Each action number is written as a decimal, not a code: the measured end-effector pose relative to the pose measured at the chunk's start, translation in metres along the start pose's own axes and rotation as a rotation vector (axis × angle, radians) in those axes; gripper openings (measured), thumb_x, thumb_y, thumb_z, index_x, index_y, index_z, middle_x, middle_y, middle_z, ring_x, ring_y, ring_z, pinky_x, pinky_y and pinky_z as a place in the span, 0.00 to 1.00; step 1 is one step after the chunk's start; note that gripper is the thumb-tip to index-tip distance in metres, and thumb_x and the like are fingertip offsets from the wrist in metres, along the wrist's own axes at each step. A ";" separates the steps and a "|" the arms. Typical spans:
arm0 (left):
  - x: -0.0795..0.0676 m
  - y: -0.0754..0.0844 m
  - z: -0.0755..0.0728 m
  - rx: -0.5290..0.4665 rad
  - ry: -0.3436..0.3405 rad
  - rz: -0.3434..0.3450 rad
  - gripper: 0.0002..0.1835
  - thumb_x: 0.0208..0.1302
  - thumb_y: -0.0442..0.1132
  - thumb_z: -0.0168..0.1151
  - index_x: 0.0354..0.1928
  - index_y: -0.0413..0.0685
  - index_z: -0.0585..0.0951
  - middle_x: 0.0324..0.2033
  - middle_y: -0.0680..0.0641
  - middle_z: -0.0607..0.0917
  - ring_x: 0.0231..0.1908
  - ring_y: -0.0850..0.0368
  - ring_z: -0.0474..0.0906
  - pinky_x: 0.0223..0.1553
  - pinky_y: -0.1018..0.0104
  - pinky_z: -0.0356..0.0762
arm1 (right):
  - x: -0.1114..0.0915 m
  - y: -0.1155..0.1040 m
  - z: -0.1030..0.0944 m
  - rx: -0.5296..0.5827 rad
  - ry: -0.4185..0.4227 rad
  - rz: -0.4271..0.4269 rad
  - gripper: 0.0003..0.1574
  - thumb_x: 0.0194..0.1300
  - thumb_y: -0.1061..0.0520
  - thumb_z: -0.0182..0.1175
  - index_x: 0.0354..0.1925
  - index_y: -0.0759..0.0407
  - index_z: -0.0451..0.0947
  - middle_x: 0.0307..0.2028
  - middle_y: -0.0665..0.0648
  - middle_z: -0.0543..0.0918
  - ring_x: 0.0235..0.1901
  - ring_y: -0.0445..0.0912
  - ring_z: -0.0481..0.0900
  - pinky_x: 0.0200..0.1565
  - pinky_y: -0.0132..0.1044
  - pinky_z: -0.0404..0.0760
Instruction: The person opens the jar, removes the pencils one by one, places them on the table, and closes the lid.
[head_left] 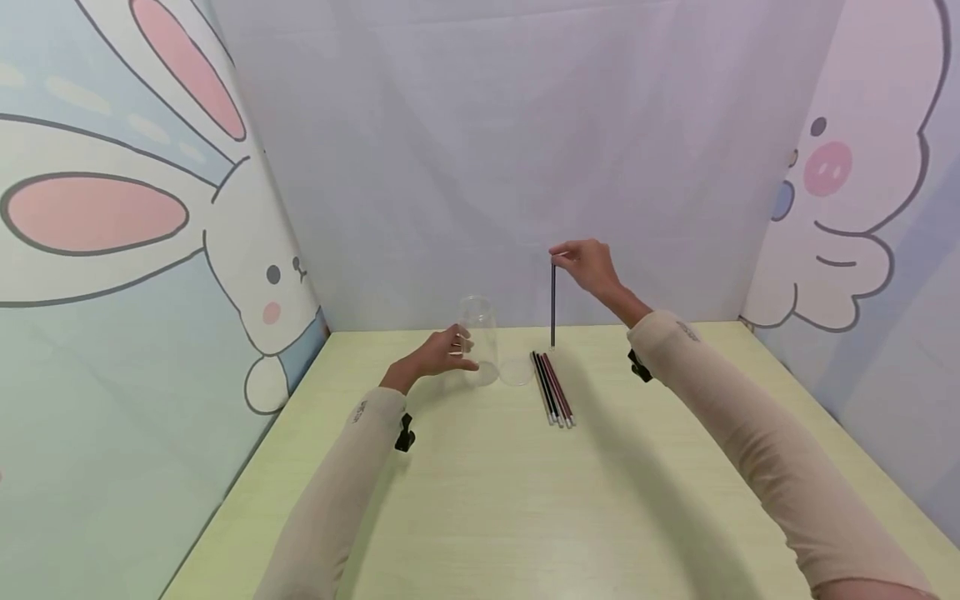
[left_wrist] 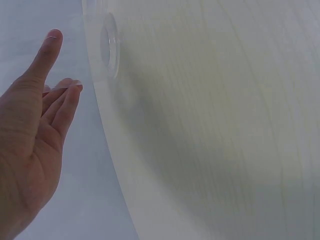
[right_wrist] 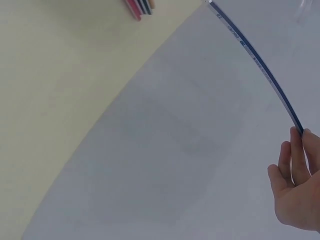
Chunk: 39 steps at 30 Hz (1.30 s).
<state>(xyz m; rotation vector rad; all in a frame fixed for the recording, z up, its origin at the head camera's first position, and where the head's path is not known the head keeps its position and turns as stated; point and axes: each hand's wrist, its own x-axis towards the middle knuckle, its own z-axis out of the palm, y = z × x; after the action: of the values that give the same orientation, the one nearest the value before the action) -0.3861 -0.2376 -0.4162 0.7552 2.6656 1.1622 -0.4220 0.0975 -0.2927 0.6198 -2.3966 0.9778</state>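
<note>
Upright on the tabletop stands a clear plastic jar [head_left: 483, 342]; the left wrist view shows only its round rim-like base [left_wrist: 111, 47]. My left hand [head_left: 442, 352] holds the jar's left side, thumb in front and fingers round behind it. In the left wrist view, that hand [left_wrist: 37, 125] has its thumb extended and fingers slightly bent. My right hand [head_left: 588, 262] is raised and pinches a dark pencil [head_left: 553, 308] at its top end. The pencil hangs vertically, white-tipped end down. Its blue and silver stripes and printed lettering show on the pencil [right_wrist: 255, 57] in the right wrist view.
Several dark and reddish pencils [head_left: 553, 390] lie side by side, right of the jar. A clear round lid [head_left: 516, 372] lies flat between jar and pencils. Behind the pale wooden table [head_left: 480, 500] hangs a plain light curtain [head_left: 525, 150], with cartoon-printed walls at both sides.
</note>
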 end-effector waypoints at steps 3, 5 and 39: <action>0.002 -0.001 0.000 -0.020 -0.001 0.008 0.33 0.67 0.33 0.72 0.64 0.30 0.64 0.65 0.25 0.75 0.66 0.35 0.74 0.68 0.50 0.76 | -0.009 0.013 0.003 -0.029 -0.033 0.020 0.14 0.76 0.57 0.64 0.53 0.64 0.88 0.46 0.66 0.90 0.42 0.58 0.88 0.32 0.38 0.75; 0.002 -0.001 0.000 -0.024 -0.002 0.009 0.33 0.66 0.33 0.73 0.64 0.29 0.64 0.65 0.25 0.75 0.66 0.35 0.74 0.68 0.50 0.76 | -0.015 0.020 0.006 -0.036 -0.056 0.039 0.14 0.76 0.57 0.64 0.52 0.64 0.88 0.46 0.66 0.90 0.42 0.58 0.88 0.34 0.39 0.78; -0.004 -0.003 -0.002 -0.004 0.000 0.012 0.31 0.67 0.36 0.73 0.63 0.33 0.66 0.64 0.26 0.76 0.66 0.37 0.75 0.67 0.52 0.77 | -0.061 0.064 0.046 0.061 -0.074 0.138 0.14 0.74 0.60 0.65 0.50 0.70 0.87 0.45 0.69 0.89 0.45 0.62 0.87 0.46 0.57 0.84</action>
<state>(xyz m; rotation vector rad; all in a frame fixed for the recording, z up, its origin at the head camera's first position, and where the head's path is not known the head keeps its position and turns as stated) -0.3846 -0.2424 -0.4177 0.7719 2.6616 1.1693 -0.4219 0.1184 -0.3905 0.5263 -2.5102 1.1072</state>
